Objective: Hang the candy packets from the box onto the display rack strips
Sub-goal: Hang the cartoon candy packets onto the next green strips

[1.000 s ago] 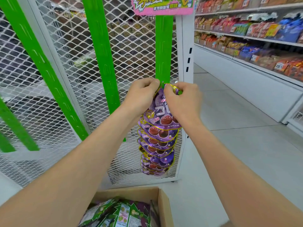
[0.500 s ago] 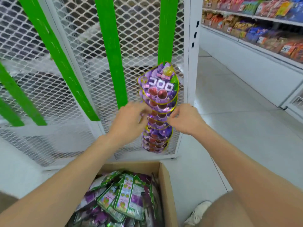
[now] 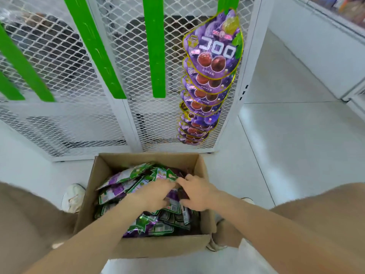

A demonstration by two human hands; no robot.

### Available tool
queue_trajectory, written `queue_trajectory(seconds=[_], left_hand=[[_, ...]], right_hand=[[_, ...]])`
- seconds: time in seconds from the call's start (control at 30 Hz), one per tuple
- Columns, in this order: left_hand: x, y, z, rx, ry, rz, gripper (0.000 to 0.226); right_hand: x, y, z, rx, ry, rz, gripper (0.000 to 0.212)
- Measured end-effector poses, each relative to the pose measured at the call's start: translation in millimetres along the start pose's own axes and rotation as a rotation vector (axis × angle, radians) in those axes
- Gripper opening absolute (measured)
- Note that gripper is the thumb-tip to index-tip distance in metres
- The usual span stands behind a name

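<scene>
My left hand [image 3: 156, 194] and right hand [image 3: 198, 195] are both down in the box [image 3: 150, 248], resting on the loose packets [image 3: 126, 186], fingertips nearly meeting over the middle of the pile. The fingers bend over the wrappers, but blur hides whether either hand has closed on one, so I cannot tell if I am grasping anything or only touching. I take this to be the pick-up step, choosing the next packet to hang. The next move calls for working one packet free of its neighbours, finding its top edge, and carrying it up toward 1 o'clock to the strip [image 3: 227, 2]. There the hung column [image 3: 213, 62] already runs down in overlapping tiers. The free part of that strip is above the view, so I would have to look up to find a place. Two bare green strips stand at 12 o'clock [image 3: 157, 46] and 11 o'clock [image 3: 94, 46] on the white mesh rack [image 3: 128, 119]. The packets in the box are glossy purple pouches with green edging, many lying label side up with barcodes showing, heaped at all angles. They will likely slide and crinkle, so a pinch at one edge should beat a scoop.
</scene>
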State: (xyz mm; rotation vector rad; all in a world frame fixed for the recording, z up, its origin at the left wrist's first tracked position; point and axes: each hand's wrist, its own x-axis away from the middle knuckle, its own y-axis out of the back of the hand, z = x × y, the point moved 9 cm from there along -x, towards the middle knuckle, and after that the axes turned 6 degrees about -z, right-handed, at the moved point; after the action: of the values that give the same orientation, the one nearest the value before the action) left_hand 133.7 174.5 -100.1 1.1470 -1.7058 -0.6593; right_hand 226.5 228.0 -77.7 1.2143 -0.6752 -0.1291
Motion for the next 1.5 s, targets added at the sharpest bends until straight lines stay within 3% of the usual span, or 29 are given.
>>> queue_trajectory(seconds=[0.1, 0.17, 0.33, 0.63, 0.77, 0.83, 0.9, 1.0, 1.07, 1.23, 1.27, 1.4, 1.5], left_hand=[[-5, -11, 1, -0.127, -0.033, -0.055, 0.061], [-7, -11, 2, -0.198, -0.044, -0.086, 0.063], [-4, -19, 9, -0.279, -0.073, -0.110, 0.031], [-1, -21, -1, -0.452, -0.227, -0.237, 0.026], [5, 18, 4, -0.304, -0.189, -0.393, 0.012], [9, 41, 10, -0.210, -0.112, -0.361, 0.008], [16, 50, 16, -0.237, -0.048, -0.232, 0.007], [29, 44, 21, -0.358, -0.034, -0.069, 0.040], [31, 46, 21, -0.243, -0.003, -0.097, 0.059], [46, 129, -9, 0.375, -0.004, -0.623, 0.099], [50, 146, -16, 0.439, -0.015, -0.654, 0.096], [60, 193, -35, 0.661, -0.113, -0.573, 0.041], [74, 230, -26, 0.749, -0.080, -0.680, 0.025]], right_hand=[[-3, 9, -18, 0.320, 0.011, -0.015, 0.032], [-5, 15, -39, 0.351, 0.006, -0.004, 0.016], [-3, 25, -61, 0.129, -0.011, -0.084, 0.024], [5, 28, -65, -0.047, -0.100, -0.072, 0.035], [3, 32, -60, -0.149, -0.105, -0.062, 0.041], [0, 40, -56, -0.242, -0.120, -0.137, 0.053], [-3, 52, -54, -0.315, -0.167, -0.224, 0.048], [-2, 75, -47, -0.471, -0.184, -0.278, 0.032], [2, 100, -33, -0.514, -0.104, -0.314, 0.038], [17, 174, 2, -0.467, 0.116, -0.491, 0.041], [20, 188, 8, -0.476, 0.151, -0.532, 0.038], [38, 244, 29, -0.588, 0.201, -0.713, 0.030], [53, 277, 29, -0.647, 0.136, -0.858, 0.038]])
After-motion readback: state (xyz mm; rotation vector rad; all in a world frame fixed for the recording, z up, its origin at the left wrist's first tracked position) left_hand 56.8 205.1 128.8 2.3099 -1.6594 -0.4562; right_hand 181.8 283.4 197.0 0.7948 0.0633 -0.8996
